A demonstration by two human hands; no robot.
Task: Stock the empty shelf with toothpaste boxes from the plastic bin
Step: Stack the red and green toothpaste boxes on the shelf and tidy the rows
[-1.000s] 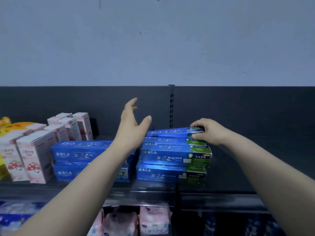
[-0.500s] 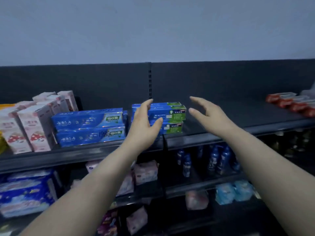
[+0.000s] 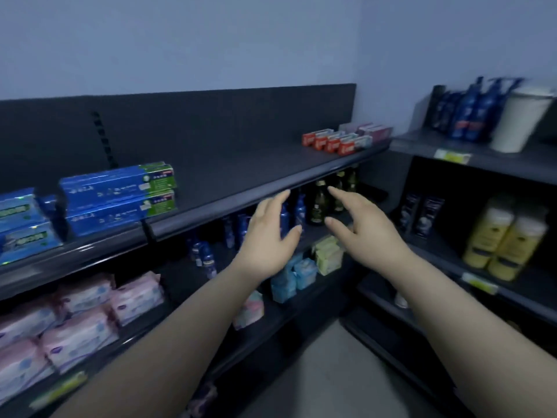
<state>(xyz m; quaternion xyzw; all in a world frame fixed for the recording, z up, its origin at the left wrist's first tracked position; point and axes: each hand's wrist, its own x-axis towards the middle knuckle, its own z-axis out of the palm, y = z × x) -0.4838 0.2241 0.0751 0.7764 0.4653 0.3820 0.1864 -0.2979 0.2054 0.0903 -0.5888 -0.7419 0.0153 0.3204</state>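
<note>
Head view: my left hand (image 3: pixel 266 239) and right hand (image 3: pixel 363 233) hang spread and empty, freed for the next load, I judge. The blue toothpaste boxes (image 3: pixel 119 196) sit stacked on the shelf (image 3: pixel 241 167), seemingly two high through the blur, well left of my fingers; the bin is unseen. A second ago my right fingers pinched the top box.

Person's two arms only. Left hand (image 3: pixel 268 236) bare, right hand (image 3: pixel 361 233) bare. Left forearm (image 3: pixel 168 336) and right forearm (image 3: pixel 452 321) bare right down to the view's edge. Smooth outlines, slightly motion-blurred; nails and fine finger detail too soft to tell. Anything worn higher up lies out of view.
</note>
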